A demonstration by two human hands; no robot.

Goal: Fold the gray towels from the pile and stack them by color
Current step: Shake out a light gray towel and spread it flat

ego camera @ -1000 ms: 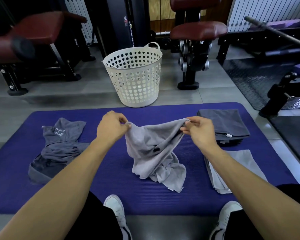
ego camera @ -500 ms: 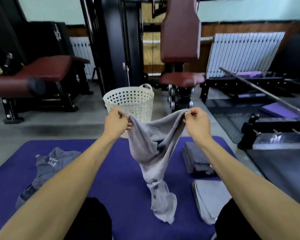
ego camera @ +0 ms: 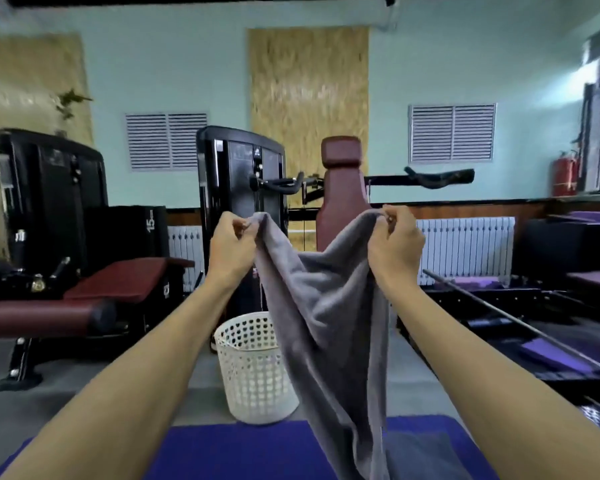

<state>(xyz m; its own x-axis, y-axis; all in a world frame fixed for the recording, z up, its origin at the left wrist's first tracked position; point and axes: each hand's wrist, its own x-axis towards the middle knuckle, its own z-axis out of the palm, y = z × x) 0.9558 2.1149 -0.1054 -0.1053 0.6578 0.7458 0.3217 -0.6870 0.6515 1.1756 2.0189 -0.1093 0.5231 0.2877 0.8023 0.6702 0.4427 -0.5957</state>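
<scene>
1. A gym: a black weight-stack machine (ego camera: 241, 202) stands against the far wall.
2. Just right of it rises a maroon padded seat back (ego camera: 342, 199).
3. Left of it sits a maroon padded bench (ego camera: 118, 284).
4. Farther right lies a steel barbell (ego camera: 520, 323).

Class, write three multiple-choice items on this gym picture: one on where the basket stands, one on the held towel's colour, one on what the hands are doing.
1. Where is the white basket?
A. on the floor beyond the blue mat
B. on the maroon bench
C. in the person's lap

2. What colour is the held towel?
A. white
B. light gray
C. red

3. How is the towel held?
A. spread flat on the mat
B. draped over one arm
C. pinched at its top edge by the left hand and right hand

Key: 1 A, its base meets the floor behind the mat's far edge; 2 B, the cloth is pale gray; 3 C, both hands grip it, hanging.
</scene>
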